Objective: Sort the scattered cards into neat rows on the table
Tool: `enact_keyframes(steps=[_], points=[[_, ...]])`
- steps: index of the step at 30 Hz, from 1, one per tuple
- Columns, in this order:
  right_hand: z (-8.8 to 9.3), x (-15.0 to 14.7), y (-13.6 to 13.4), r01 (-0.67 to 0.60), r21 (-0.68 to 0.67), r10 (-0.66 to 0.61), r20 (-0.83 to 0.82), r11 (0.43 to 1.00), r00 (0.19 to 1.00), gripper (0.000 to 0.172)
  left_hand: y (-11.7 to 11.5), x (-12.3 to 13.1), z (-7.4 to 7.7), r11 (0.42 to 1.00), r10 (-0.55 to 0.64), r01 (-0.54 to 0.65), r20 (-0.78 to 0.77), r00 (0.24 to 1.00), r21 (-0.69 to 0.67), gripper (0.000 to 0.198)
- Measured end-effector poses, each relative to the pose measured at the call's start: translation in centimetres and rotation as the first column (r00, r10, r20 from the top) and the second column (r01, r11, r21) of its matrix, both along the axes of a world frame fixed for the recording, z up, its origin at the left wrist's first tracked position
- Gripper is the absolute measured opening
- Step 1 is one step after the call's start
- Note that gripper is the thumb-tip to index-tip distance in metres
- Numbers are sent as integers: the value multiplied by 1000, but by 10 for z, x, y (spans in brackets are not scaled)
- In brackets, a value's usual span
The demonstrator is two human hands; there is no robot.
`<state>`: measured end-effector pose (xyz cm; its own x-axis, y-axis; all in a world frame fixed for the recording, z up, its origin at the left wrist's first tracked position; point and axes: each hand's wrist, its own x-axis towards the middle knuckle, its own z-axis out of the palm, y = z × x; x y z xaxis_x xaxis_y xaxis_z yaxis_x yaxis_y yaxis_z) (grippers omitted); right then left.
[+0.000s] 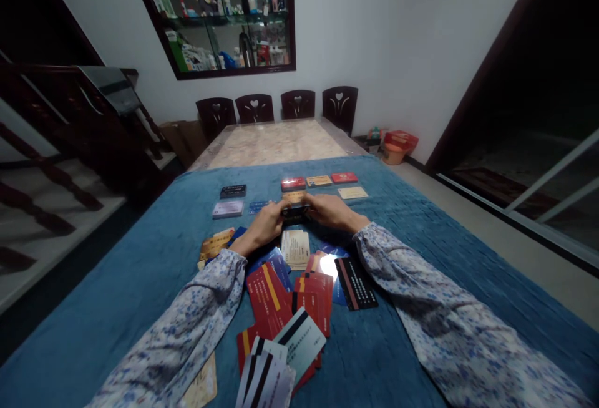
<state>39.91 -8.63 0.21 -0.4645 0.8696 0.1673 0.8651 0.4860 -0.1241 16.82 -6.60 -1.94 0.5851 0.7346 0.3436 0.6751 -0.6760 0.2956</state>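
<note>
My left hand (266,224) and my right hand (331,209) meet over the middle of the cloth, fingers closed on the two sides of a small stack of black cards (294,213). Just behind it a gold card (294,197) shows between the hands. Beyond them lie a red card stack (293,184), a tan card (319,181) and another red card (344,178). A cream card (353,193) is right of my right hand. Left of my left hand are a black stack (233,191), a lilac stack (228,209) and blue cards (258,207).
A loose pile of red cards (266,292), pale striped cards (299,339) and cream cards (295,249) spreads between my forearms. One black card (355,283) lies near the right sleeve, gold cards (216,246) near the left. Blue cloth (140,264) covers the table's near part; chairs (340,105) stand beyond.
</note>
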Motion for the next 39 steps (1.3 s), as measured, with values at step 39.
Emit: enact_keyframes(steps=[39], points=[[21,-5,-11,127,155,-136,50,980,989,53,-4,17,16,999,48,-46,47,998,-28,63]])
